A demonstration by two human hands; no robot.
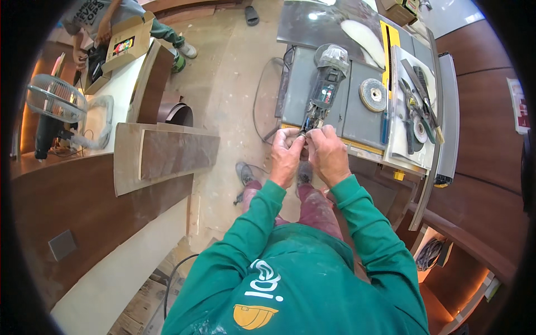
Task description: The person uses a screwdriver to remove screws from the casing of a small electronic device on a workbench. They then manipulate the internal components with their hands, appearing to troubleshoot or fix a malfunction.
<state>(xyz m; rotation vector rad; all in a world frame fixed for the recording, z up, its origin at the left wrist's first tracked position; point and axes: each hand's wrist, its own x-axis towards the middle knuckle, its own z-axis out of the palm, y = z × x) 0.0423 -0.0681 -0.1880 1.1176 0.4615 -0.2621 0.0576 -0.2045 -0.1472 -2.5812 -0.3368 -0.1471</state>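
Note:
An angle grinder lies on the grey top of a work table, its guarded head pointing away from me. Its rear end is uncovered, and wires and inner parts show there. Just at that end, my left hand and my right hand meet, both closed with thumbs and fingertips pinched together. Whatever small piece lies between the fingertips is too small and hidden to name. To the right of the grinder rests a round abrasive disc.
On the table's right, a white board carries pliers and other hand tools. A dark cord loops beside the table. At left stand a grey fan and brown panels. Another person handles something near an open cardboard box.

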